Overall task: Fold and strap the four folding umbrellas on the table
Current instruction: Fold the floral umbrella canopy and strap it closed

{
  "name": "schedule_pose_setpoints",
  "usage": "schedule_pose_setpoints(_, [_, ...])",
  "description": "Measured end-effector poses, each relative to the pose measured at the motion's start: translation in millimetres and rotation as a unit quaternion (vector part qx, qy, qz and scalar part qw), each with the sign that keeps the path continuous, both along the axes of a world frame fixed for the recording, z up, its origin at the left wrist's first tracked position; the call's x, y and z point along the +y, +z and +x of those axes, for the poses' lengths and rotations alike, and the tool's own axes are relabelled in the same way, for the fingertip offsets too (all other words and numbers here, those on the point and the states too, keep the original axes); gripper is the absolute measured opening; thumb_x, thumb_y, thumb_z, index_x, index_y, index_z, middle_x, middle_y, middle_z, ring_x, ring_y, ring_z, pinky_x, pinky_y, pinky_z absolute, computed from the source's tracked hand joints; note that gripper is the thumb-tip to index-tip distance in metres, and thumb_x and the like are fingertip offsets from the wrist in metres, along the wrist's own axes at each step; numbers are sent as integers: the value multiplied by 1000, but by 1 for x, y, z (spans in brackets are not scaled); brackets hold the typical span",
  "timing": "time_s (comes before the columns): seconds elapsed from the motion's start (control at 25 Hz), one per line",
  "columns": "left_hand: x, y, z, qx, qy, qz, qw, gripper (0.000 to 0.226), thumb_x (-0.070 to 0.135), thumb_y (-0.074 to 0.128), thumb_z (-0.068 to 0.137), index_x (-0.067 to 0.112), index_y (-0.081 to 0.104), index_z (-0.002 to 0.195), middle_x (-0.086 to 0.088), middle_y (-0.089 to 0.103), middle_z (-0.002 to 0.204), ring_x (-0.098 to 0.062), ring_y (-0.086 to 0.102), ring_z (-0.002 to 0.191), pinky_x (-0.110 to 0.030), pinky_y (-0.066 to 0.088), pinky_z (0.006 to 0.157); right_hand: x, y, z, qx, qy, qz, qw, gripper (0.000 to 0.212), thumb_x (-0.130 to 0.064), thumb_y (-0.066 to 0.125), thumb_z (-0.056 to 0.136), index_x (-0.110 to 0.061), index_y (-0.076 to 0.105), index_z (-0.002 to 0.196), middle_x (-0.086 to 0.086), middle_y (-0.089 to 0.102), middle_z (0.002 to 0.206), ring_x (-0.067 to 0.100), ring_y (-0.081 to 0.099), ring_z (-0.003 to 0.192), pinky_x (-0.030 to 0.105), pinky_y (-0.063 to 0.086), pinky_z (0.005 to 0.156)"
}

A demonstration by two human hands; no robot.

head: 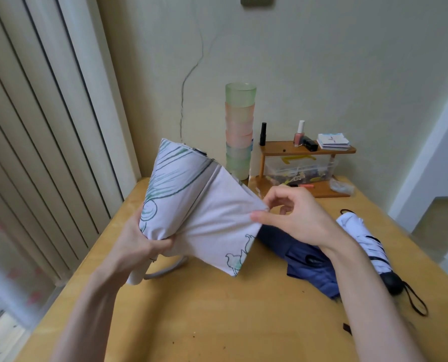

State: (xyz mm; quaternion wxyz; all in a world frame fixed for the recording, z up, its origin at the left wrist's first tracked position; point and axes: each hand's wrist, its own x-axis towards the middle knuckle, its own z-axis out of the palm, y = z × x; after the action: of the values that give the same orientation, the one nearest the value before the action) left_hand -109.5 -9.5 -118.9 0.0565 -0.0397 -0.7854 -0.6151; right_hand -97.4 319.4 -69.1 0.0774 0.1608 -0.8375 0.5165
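Umbrella in hand: the pale printed umbrella (175,189) is up off the table (217,322), over its left edge, half rolled, with one side wound snug.
Long axis: the handle (135,278) sits low and close to the person and the tip is raised toward the far wall. It is tilted, not upright.
Left hand (142,246): the fingers curl round the lower end of the roll, just above the handle. This is the anchor.
Right hand (296,218): thumb and forefinger pinch the outer edge of the loose flap (222,218), with the other fingers lightly curled.
Flap and roll: the flap is drawn taut to the right, crossways to the long axis. The wrap probably has to travel round that axis, carried by the right hand.
Strap: not made out.
Waiting: the navy umbrella (309,262) lies slack under the right forearm. The striped white umbrella (366,244) lies just beside it, toward the right edge. No fourth umbrella is in view.
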Motion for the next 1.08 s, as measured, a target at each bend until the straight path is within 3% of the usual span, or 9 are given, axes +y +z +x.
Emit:
schedule_pose_setpoints(0.12, [7,-2,-3,9,25,10,1000,57,3,82,61,25,58,109,15,63,62,-9,52,48,-26,48,45,3,-5,-2,2,25,-134,991,14,-12,87,81,-14,74,86,-7,75,89,8,71,92,23,55,85])
schedule_pose_setpoints(0.24, [13,-4,-2,14,39,16,999,59,2,83,61,30,58,108,15,67,66,-10,55,50,-28,51,46,-7,-7,-1,0,52,-108,993,22,9,71,93,-12,73,99,-6,78,104,13,74,107,28,56,93])
schedule_pose_setpoints(0.32, [14,-3,-1,19,40,28,999,59,10,79,56,30,59,107,12,67,68,-11,55,52,-27,51,46,-12,-5,-1,2,61,-36,997,19,-5,73,97,-18,73,110,-5,76,108,15,73,104,30,56,88])
schedule_pose_setpoints(0.4, [12,-3,-1,30,41,23,998,62,6,82,56,29,59,109,10,67,70,-12,55,52,-27,50,45,-12,-4,-2,32,28,-4,999,8,-24,76,98,-16,76,97,-4,76,91,15,72,86,35,56,80])
schedule_pose_setpoints(0.44, [11,-2,-1,32,40,15,999,66,-1,86,60,29,59,112,8,69,74,-13,56,54,-27,51,46,-11,-5,-4,55,-9,-8,998,16,-28,77,97,-14,77,89,-5,75,82,16,71,78,37,57,77])
schedule_pose_setpoints(0.56, [7,-3,-3,25,42,5,999,68,-13,84,69,24,58,120,6,69,76,-16,56,55,-28,51,47,-8,-5,-8,77,-63,-71,993,7,-20,85,88,-14,81,91,-2,80,85,19,75,80,35,62,81])
schedule_pose_setpoints(0.68, [10,-2,-2,21,39,27,999,62,7,82,56,23,60,112,11,68,69,-12,58,55,-26,52,47,-6,-7,-7,35,-50,-145,987,23,-17,91,79,-14,74,94,-1,76,85,13,71,78,26,61,79])
schedule_pose_setpoints(0.84, [14,0,1,18,20,43,999,59,14,79,55,29,62,109,11,73,77,-8,65,61,-24,55,51,-9,-7,-5,-6,-6,-148,989,35,1,84,85,-12,67,113,7,80,97,23,79,89,31,63,81])
schedule_pose_setpoints(1.08, [16,-1,0,21,40,69,997,58,18,79,59,21,64,115,9,77,87,-5,70,70,-21,56,57,-10,-3,-6,22,-95,-209,973,45,0,84,85,-22,75,123,14,78,95,16,76,87,23,59,82])
